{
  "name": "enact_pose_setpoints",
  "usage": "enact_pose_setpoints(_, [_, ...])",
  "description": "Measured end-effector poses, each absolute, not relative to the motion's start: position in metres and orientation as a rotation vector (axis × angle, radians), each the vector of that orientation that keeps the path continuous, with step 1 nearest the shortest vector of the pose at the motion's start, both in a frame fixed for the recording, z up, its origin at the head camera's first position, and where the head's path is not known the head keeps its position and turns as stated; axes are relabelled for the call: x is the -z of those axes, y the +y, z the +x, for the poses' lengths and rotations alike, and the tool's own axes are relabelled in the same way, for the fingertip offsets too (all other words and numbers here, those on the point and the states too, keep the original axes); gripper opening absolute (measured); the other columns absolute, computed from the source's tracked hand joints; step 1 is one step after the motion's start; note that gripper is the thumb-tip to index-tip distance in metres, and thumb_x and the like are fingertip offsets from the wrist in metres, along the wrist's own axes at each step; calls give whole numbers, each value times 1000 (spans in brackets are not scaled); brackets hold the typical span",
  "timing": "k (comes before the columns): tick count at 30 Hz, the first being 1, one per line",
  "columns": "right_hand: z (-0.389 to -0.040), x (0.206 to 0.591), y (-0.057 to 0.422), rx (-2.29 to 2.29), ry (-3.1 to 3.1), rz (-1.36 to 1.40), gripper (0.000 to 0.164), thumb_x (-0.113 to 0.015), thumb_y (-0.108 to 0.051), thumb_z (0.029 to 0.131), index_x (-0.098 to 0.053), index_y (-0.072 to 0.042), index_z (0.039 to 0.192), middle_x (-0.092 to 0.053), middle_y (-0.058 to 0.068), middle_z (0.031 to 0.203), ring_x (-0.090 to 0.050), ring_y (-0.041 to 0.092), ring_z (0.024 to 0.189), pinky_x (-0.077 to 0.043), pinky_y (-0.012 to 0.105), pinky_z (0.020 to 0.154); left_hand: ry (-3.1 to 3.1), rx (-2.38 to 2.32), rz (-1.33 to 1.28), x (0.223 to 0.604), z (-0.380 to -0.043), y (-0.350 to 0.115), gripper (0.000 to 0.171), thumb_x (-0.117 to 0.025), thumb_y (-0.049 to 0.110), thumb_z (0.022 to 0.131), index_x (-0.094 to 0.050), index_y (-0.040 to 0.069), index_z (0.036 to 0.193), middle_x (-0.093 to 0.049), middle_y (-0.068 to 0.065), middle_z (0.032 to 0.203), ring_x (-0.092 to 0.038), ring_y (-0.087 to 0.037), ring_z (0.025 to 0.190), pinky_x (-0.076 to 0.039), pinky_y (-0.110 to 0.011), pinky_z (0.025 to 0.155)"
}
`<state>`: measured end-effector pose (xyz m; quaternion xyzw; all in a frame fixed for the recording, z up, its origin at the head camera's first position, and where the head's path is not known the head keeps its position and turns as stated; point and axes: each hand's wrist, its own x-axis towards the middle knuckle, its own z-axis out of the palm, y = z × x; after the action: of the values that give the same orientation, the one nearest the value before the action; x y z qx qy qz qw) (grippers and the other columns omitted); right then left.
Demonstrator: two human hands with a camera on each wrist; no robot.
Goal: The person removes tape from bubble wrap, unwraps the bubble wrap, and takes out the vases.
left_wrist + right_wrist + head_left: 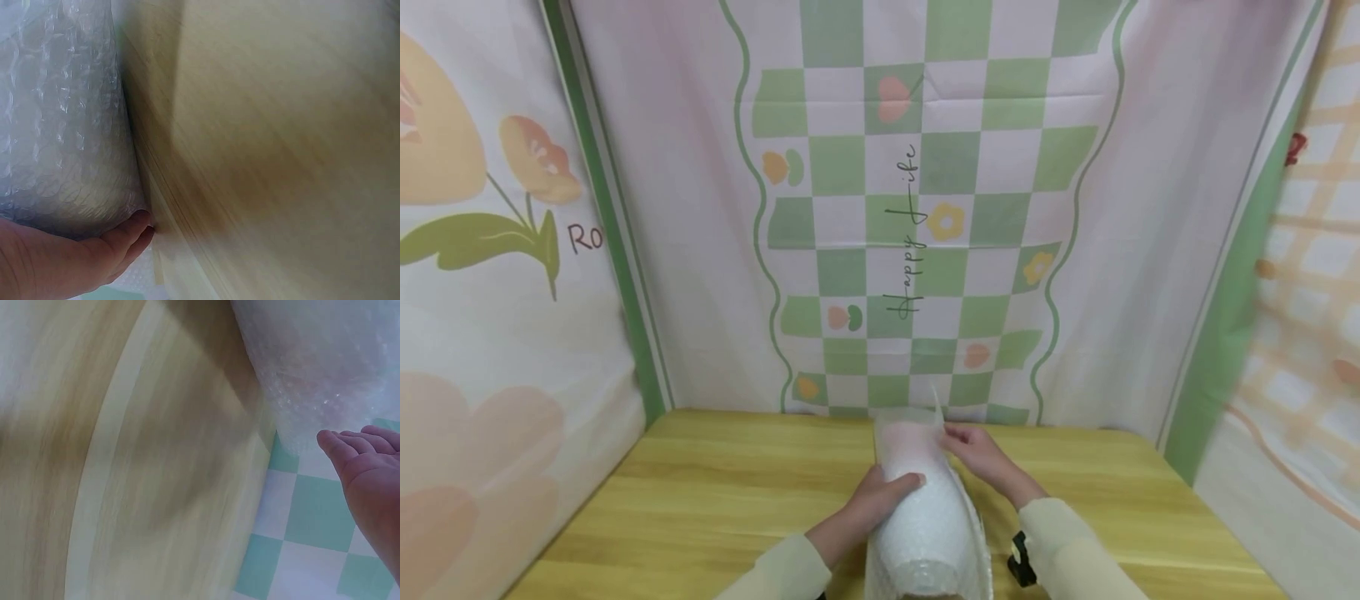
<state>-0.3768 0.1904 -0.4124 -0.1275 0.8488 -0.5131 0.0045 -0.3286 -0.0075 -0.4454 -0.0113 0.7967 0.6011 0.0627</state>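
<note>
A rounded, vase-like object in bubble wrap lies lengthwise on the table, its far end showing faint pink through the layers. My left hand holds it from the left side, thumb across the top. In the left wrist view, the fingers press against the bubble wrap. At the far right corner, my right hand pinches the loose edge of the wrap, where a thin flap stands up. In the right wrist view, the fingertips meet the wrap's edge; the exact contact is partly hidden.
The wood-grain table extends on both sides of the wrapped object. Behind it hangs a green-and-white checked curtain, with printed cloth panels at left and right. A small black item is beside the right sleeve.
</note>
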Motion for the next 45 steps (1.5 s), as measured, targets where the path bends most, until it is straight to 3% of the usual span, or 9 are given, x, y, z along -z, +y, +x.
enact_pose_setpoints(20, [-385, 418, 187, 1613, 2640, -446, 56, -66, -18, 93, -47, 15, 134, -47, 31, 136, -43, 44, 128, -40, 51, 103, 2412, -1804, -44, 445, -328, -7, 85, -71, 50, 79, -40, -7, 134, -57, -19, 113, -58, -37, 102, -52, -57, 82])
enact_pose_setpoints(45, [-386, 412, 182, 1588, 2693, -391, 50, -66, -2, 86, -49, 19, 128, -48, 35, 132, -45, 47, 124, -46, 49, 98, 2408, -1852, -5, 447, -329, -6, 81, -72, 48, 79, -42, -6, 132, -58, -15, 108, -59, -32, 98, -53, -55, 81])
